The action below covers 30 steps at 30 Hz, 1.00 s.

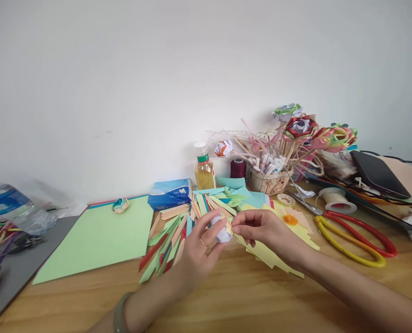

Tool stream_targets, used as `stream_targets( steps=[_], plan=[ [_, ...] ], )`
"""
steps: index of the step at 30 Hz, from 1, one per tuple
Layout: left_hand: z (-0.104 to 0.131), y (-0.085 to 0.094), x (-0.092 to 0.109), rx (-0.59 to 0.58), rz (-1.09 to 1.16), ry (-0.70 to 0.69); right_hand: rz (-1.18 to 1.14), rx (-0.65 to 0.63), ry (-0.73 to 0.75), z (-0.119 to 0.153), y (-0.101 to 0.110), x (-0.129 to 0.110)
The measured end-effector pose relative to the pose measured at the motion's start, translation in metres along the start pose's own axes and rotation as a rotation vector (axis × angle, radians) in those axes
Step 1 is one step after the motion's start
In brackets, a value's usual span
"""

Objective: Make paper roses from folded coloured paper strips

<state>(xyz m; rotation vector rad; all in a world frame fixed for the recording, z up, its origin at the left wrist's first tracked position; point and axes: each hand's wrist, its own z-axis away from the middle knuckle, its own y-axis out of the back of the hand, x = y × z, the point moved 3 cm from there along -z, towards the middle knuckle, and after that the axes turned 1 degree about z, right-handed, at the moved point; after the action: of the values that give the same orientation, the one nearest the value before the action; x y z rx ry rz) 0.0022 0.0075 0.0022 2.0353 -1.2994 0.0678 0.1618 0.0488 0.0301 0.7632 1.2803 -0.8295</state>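
My left hand [201, 247], with a ring on one finger, holds a small folded paper flower [222, 230] in white and pale yellow between fingers and thumb. From the other side, my right hand [259, 227] pinches the flower's yellow edge with thumb and forefinger. Below and behind the hands lie cut paper strips [167, 238] in green, peach, red and blue. Beside my right hand are overlapping pale yellow paper pieces [266, 254] and a small orange paper coil [290, 219]. My fingers cover part of the flower.
Scissors [352, 240] with red and yellow handles lie at right, near a spool [338, 200]. Behind stand a bottle [204, 171], a blue tissue pack [169, 194] and a basket [268, 182] with paper flowers [299, 127]. Green paper sheets [102, 240] lie left.
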Motion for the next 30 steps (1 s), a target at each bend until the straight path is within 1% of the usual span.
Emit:
stream_targets(
  steps=[3, 5, 10, 12, 14, 16, 18, 20, 22, 25, 27, 30],
  plan=[
    [0.001, -0.0013, -0.0005, -0.018, -0.017, -0.011, 0.041, 0.013, -0.019, 0.0001, -0.0002, 0.0004],
    [0.0017, -0.002, -0.0007, -0.023, -0.03, -0.024, 0.073, 0.013, -0.006, 0.0003, -0.0003, 0.0003],
    [0.0037, -0.0029, -0.0021, -0.044, -0.049, -0.023, 0.151, -0.014, 0.099, -0.0005, 0.0009, 0.0007],
    [0.004, -0.0032, -0.0026, -0.051, -0.054, -0.018, 0.194, -0.019, 0.12, -0.0009, 0.0016, 0.0023],
    [0.0039, -0.0034, -0.0028, -0.052, -0.059, -0.011, 0.238, 0.01, 0.148, -0.0005, 0.0024, 0.0032],
    [0.0032, -0.0031, -0.0024, -0.043, -0.056, -0.008, 0.266, 0.066, 0.192, 0.0008, 0.003, 0.0024],
    [0.0021, -0.0026, -0.0016, -0.032, -0.043, -0.007, 0.248, 0.097, 0.219, 0.0024, 0.0027, 0.0006],
    [0.001, -0.0022, -0.0012, -0.023, -0.017, 0.005, 0.175, 0.07, 0.199, 0.0033, 0.0013, -0.0011],
    [-0.0001, -0.0019, -0.0017, -0.006, 0.029, 0.034, 0.109, 0.016, 0.155, 0.0035, 0.0, -0.0027],
    [-0.0009, -0.0015, -0.0031, 0.03, 0.107, 0.069, 0.091, -0.049, 0.092, 0.0032, -0.0002, -0.004],
    [-0.0008, -0.0016, -0.0039, 0.03, 0.13, 0.07, 0.092, -0.065, 0.064, 0.0025, 0.0011, -0.0029],
    [0.0003, -0.0015, -0.0053, 0.0, 0.129, 0.072, 0.094, -0.068, 0.027, 0.0007, 0.0038, 0.0015]
  ],
)
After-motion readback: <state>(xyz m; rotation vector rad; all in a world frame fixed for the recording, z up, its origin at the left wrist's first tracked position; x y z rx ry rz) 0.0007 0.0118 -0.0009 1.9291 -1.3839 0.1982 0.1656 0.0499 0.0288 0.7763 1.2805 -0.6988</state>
